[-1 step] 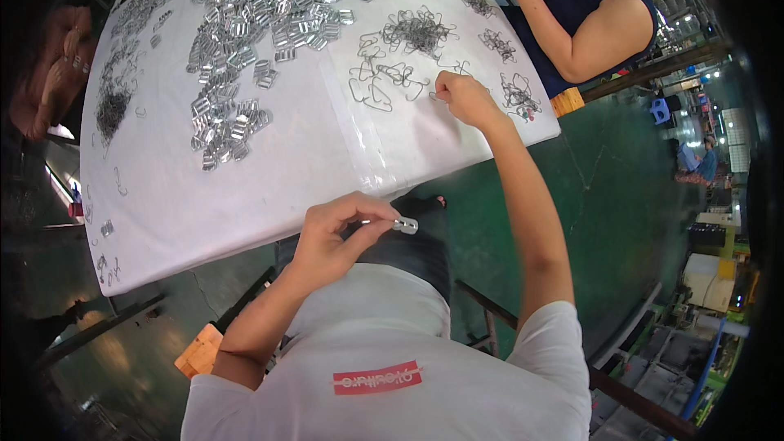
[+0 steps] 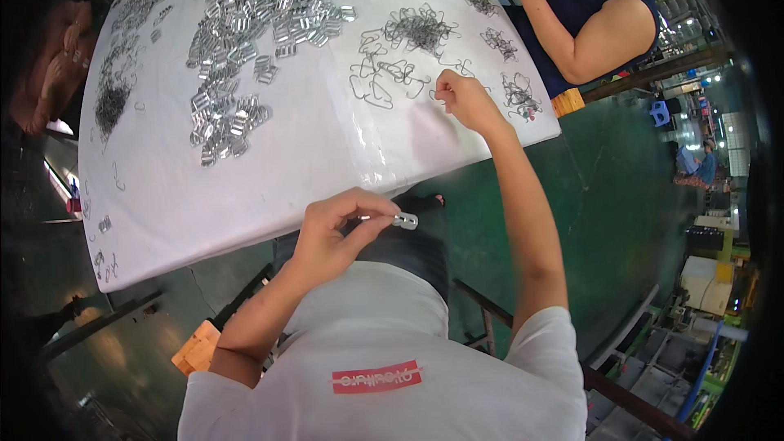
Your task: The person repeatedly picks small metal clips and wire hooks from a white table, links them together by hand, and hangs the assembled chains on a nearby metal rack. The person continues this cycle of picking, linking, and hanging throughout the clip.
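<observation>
My left hand [image 2: 336, 235] is held in front of my waist, just off the table's near edge. Between its thumb and fingers it pinches a small silver metal buckle [image 2: 407, 220], one end sticking out to the right. My right hand [image 2: 468, 103] is over the table's right part with fingers curled together. Beside its fingertips lie loose bent wire loops [image 2: 377, 82], and a bit of wire shows right at the tips. Whether the fingers grip that wire is too small to tell. A tangled heap of wire loops [image 2: 419, 30] lies farther back.
A large pile of silver buckles [image 2: 278, 8] spreads over the white-covered table [image 2: 286, 167]. Smaller wire clusters [image 2: 520, 96] line its right side; a dark wire heap [image 2: 112, 106] lies left. Another person [image 2: 600, 20] works at the far right. Clear tape [image 2: 365, 155] runs down the cover.
My right hand's fingers have shifted slightly, the thumb side now showing a little more. My left hand keeps its hold on the buckle, almost unmoved.
</observation>
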{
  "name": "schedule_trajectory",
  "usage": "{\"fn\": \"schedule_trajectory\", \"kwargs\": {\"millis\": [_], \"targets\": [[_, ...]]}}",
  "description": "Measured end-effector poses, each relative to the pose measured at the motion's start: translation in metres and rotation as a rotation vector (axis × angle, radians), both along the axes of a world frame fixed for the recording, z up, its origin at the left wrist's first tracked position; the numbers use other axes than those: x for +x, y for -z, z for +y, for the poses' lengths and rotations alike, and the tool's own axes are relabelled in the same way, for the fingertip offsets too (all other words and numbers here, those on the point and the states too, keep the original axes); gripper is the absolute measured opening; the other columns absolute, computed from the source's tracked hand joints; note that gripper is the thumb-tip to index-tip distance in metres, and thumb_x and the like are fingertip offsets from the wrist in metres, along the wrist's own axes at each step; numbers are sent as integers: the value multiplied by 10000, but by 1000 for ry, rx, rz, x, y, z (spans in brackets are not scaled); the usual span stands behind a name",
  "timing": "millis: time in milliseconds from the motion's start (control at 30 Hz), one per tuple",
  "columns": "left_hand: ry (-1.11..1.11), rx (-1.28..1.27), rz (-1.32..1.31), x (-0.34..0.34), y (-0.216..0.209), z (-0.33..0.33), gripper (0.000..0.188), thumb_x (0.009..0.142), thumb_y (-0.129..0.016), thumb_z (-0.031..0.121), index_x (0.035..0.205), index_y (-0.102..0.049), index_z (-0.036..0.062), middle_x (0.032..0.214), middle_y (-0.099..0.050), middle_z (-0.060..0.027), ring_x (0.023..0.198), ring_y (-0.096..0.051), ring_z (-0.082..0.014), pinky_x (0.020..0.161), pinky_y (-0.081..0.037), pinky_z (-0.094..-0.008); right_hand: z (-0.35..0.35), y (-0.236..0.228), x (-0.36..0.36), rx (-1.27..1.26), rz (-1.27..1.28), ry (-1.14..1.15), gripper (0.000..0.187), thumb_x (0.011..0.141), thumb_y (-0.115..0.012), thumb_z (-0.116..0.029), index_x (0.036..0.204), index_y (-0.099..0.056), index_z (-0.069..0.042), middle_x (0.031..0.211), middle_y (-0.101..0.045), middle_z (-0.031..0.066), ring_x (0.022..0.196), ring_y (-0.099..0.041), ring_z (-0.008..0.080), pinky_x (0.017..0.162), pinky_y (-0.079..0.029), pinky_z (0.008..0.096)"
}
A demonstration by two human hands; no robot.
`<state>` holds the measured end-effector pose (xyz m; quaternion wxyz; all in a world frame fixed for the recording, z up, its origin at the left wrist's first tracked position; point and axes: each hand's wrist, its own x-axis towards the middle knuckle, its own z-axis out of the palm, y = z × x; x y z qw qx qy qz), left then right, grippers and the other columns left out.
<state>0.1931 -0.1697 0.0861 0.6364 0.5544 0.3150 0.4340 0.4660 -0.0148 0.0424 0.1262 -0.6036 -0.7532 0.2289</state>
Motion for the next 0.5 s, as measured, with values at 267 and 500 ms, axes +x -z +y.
{"fn": "schedule_trajectory", "kwargs": {"millis": [267, 500], "targets": [[-107, 48, 22, 6, 12, 3, 165, 852, -609, -47, 1015, -624, -24, 943, -659, -73, 886, -627, -119, 829, -492, -261, -145, -66, -57, -118, 1156, 305, 81, 852, -596, 11, 930, -590, 33, 806, -619, 90, 668, -584, 111, 572, -439, 208], [-142, 79, -4, 8, 11, -1, 178, 840, -622, -43, 1015, -630, -10, 951, -665, -73, 885, -631, -125, 830, -498, -266, -181, -66, -85, -13, 1220, 206, 34, 860, -606, 13, 893, -604, 18, 963, -527, 55, 787, -511, 94, 660, -407, 202]]}}
